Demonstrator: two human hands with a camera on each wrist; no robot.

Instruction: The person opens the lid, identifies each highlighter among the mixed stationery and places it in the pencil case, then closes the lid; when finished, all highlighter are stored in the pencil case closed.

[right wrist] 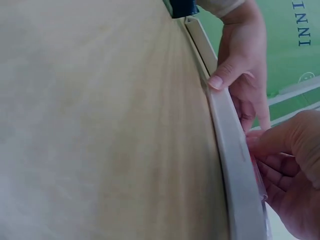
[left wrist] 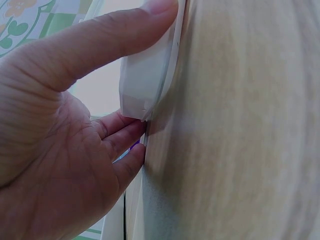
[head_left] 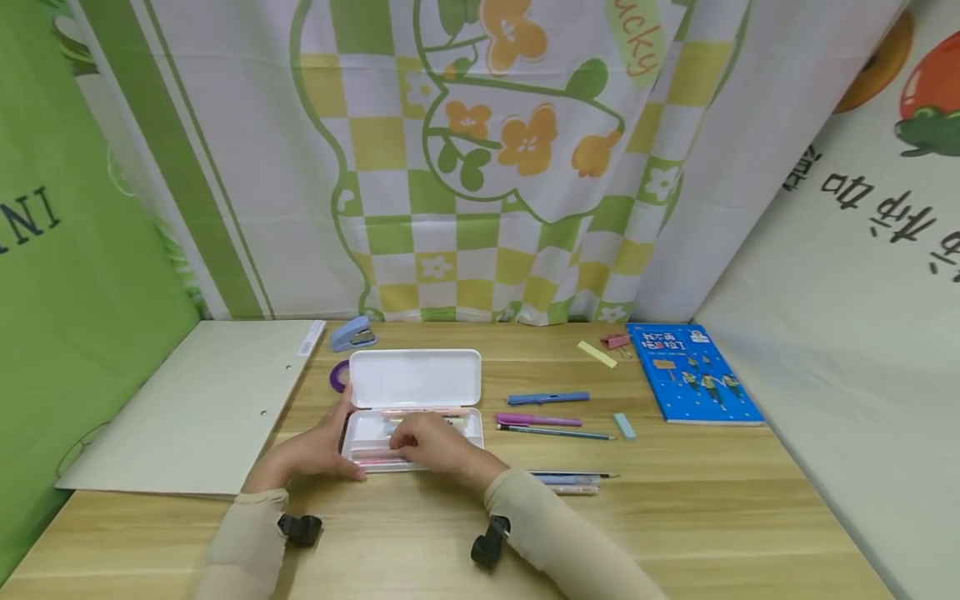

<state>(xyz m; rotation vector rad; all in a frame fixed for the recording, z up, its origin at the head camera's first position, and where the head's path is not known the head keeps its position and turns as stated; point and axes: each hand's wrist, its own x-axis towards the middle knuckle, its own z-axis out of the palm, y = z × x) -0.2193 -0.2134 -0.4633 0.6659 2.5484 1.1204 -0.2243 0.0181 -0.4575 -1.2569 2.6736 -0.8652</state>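
**Both hands at the open pencil case**

While the left hand [head_left: 318, 450] braces the near-left corner of the white pencil case [head_left: 412, 408], thumb along the near edge and fingers round the left end, the right hand [head_left: 431, 442] reaches into the tray with fingers curled down among the pens; whether it pinches one cannot be told from the head view. The right wrist view shows its fingers bent just inside the case rim, beside something pink. The case lies open on the wooden desk [head_left: 675, 517], lid folded flat to the far side.

Right of the case: a blue pen [head_left: 547, 398], a purple pen [head_left: 536, 420], a dark pencil [head_left: 555, 432], an eraser [head_left: 624, 426]. More pens [head_left: 570, 482] lie near the right forearm. Far left of the case: a purple tape roll [head_left: 337, 377] and a blue stapler [head_left: 353, 334]. A cream folder [head_left: 202, 400] lies at the left, a blue book [head_left: 693, 372] at the far right, with a yellow strip [head_left: 596, 354] and a pink clip [head_left: 615, 341] beside it.
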